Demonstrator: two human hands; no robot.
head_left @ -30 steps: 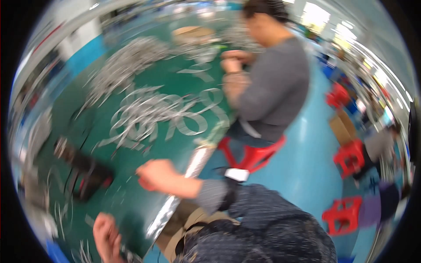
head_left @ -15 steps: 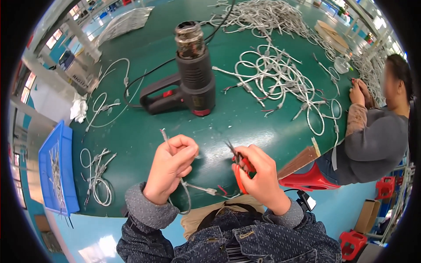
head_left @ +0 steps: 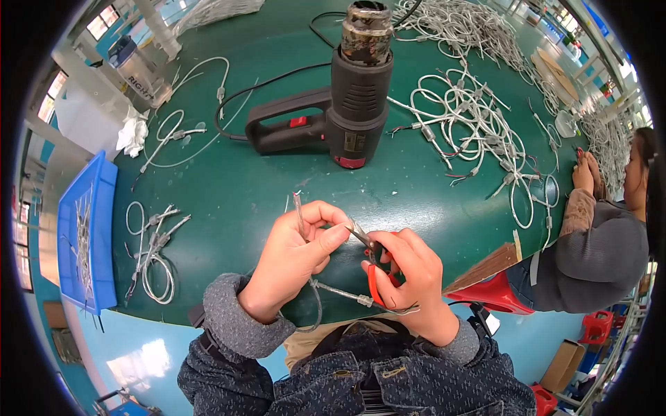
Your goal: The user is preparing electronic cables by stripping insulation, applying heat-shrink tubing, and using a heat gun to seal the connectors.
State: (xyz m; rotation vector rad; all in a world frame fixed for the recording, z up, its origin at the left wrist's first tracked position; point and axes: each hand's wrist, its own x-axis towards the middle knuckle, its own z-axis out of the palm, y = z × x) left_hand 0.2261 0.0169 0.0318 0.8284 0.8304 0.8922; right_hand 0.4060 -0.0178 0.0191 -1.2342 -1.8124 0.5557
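In front of me, my left hand [head_left: 300, 243] is closed on a white cable [head_left: 299, 208], whose cut end sticks up past the fingers. Below that hand the cable loops down, and a further length with a pale sleeve [head_left: 364, 300] runs across toward my right wrist. My right hand [head_left: 415, 277] grips a pair of scissors [head_left: 378, 283] with red handles. Their dark blades meet the left fingertips, where a short whitish piece shows. Whether the blades are closed on it I cannot make out. A black heat gun [head_left: 359, 104] stands nozzle up just beyond my hands.
On the green table [head_left: 229, 256] lie a cable tangle [head_left: 465, 132] at right and a big cable heap [head_left: 458, 28] behind. Several cables [head_left: 156, 256] lie left, beside a blue bin [head_left: 104, 243] holding thin strands. Another person [head_left: 590, 236] sits at the right.
The scissors in my right hand have come up against my left fingertips; before, they were apart. The view has shifted, so the heat gun appears farther right and higher.
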